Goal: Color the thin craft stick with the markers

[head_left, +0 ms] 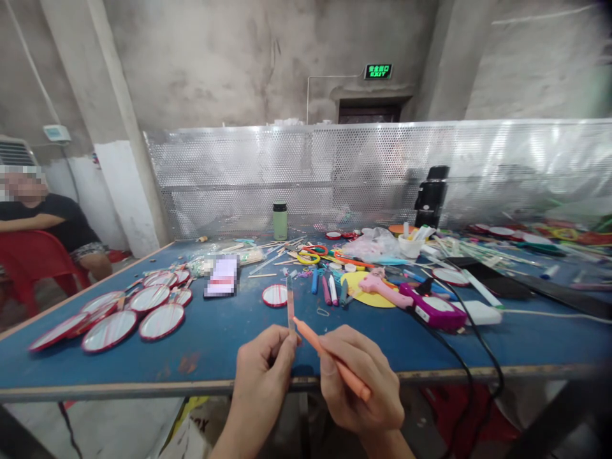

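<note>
My left hand (266, 365) pinches the lower end of a flat craft stick (289, 299) and holds it upright over the table's front edge. The stick looks teal at its top and reddish-brown lower down. In my right hand (359, 376) is an orange marker (345, 373), gripped like a pen, its narrow end at the stick just above my left thumb. Whether the tip touches the stick I cannot tell. Just beyond the stick a small round red-rimmed mirror (275, 295) lies on the blue table (210, 350).
Several round red-rimmed pieces (109, 331) overlap at the left, near a phone (221, 277). Markers (327, 290), scissors (310, 255) and a pink glue gun (377, 285) lie ahead. Cables (478, 344) cross the right side. A green bottle (280, 222) stands behind; a person (52, 223) sits left.
</note>
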Action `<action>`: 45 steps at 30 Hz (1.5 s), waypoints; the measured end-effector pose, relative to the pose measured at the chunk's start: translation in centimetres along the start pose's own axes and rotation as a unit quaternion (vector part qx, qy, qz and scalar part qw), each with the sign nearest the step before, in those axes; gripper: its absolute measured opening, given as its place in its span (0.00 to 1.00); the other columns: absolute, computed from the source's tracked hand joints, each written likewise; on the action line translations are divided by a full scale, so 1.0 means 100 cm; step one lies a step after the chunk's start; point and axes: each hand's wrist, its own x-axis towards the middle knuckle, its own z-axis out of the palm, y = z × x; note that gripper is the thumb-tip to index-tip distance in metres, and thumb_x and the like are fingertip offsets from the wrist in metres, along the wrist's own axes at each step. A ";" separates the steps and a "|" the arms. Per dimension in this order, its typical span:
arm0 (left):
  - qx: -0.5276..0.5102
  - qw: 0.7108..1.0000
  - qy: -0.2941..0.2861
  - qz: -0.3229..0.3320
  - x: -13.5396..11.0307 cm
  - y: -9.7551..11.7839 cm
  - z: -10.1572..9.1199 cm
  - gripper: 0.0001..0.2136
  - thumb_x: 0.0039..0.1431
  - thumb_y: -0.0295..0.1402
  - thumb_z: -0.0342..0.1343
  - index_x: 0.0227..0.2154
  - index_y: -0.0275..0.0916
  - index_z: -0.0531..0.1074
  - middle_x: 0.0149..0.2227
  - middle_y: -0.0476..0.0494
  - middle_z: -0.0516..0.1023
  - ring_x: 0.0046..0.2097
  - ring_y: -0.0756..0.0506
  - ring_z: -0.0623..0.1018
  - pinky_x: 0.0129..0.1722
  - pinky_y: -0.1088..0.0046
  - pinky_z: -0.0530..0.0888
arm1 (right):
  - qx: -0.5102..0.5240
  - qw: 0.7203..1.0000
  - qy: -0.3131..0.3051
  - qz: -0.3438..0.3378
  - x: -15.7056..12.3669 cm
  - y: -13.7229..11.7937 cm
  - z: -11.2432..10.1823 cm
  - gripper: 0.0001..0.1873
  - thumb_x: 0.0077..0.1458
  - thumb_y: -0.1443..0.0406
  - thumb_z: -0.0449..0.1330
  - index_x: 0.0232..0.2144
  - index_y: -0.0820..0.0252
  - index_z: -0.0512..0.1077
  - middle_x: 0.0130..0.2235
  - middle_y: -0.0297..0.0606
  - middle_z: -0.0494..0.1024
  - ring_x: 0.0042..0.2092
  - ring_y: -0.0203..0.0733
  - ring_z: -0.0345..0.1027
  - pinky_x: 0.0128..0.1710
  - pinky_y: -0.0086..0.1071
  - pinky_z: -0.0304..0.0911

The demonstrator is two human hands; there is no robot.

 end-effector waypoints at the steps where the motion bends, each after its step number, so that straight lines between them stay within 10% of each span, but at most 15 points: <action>1: 0.002 1.000 0.002 0.000 0.000 0.000 0.000 0.18 0.64 0.46 0.52 0.25 0.37 0.70 0.19 0.55 0.61 0.20 0.53 0.59 0.20 0.78 0.56 | -0.002 1.000 -0.004 0.000 0.001 -0.001 0.000 0.13 0.54 0.77 0.58 0.40 0.62 0.75 0.29 0.37 0.79 0.30 0.40 0.76 0.29 0.32 0.73; 45: -0.004 1.000 0.006 0.008 0.001 0.004 0.000 0.18 0.63 0.46 0.53 0.24 0.38 0.70 0.18 0.55 0.60 0.20 0.53 0.59 0.19 0.78 0.56 | -0.006 1.000 -0.001 0.013 0.001 -0.002 0.000 0.13 0.54 0.77 0.58 0.40 0.61 0.74 0.28 0.36 0.79 0.29 0.39 0.76 0.26 0.32 0.72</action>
